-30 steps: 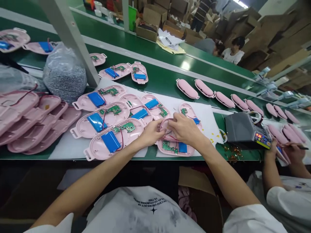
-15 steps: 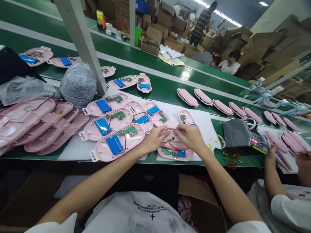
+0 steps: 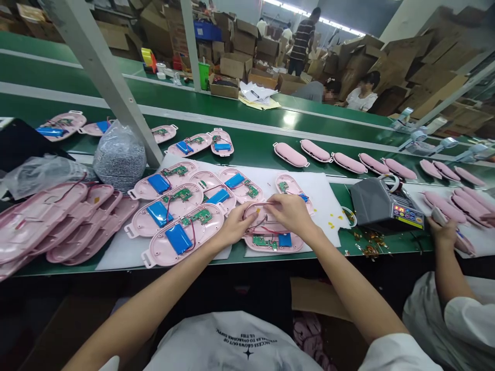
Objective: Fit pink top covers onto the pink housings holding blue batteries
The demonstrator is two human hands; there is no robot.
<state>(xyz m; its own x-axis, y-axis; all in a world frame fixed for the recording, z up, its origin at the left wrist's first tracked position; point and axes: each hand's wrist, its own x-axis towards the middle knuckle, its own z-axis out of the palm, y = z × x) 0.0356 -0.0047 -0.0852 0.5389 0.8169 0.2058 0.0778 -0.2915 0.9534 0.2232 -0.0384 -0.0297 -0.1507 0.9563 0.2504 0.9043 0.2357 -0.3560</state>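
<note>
Between my two hands a pink plastic shell half [image 3: 266, 222] is tilted up, its inner side and thin wires showing. My left hand [image 3: 236, 225] is closed on its left edge. On its upper right edge, my right hand [image 3: 293, 212] pinches with thumb and fingers; the fingertips are partly hidden. Directly below lies another pink half with a green circuit board and a blue battery [image 3: 285, 240]. Red and dark wires run between the two halves. Behind my right hand rests one more pink half with a circuit board [image 3: 284, 185].
To the left lie several open pink halves with blue batteries [image 3: 178, 238] and a stack of pink shells [image 3: 38, 219]. A bubble-wrap bundle [image 3: 120, 157] stands by a metal post [image 3: 112, 87]. Rightward are a grey tape dispenser [image 3: 382, 206], closed pink cases [image 3: 290, 154] and a co-worker's hand [image 3: 443, 232].
The camera view has shifted slightly. Both my hands keep hold of the pink shell half, now showing more of its inside. The co-worker's hand at the right has moved.
</note>
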